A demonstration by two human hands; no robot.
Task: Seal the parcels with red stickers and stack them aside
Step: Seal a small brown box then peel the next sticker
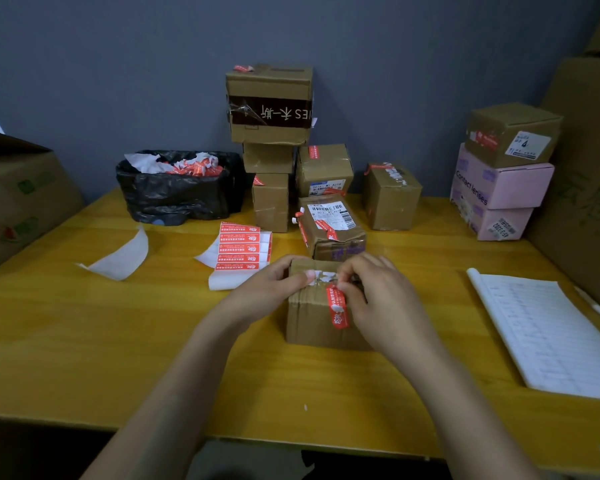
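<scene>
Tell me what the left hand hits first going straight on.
The left hand holds the parcel; pushing on rightward across its top, it would probably meet the right hand at the red sticker first.

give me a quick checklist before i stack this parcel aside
1. The red sticker runs down the front of the parcel: ok.
2. Sticker's upper end flat on top: cannot tell, the right hand pinches there and hides it.
3. The left hand grips the parcel's top left edge, steadying it: ok.
4. Parcel sits flat on the table: ok.
5. The back stack as landing spot: probably not ok, its wide top box overhangs narrower boxes.
6. The sticker sheet holds more red stickers: ok.
</scene>
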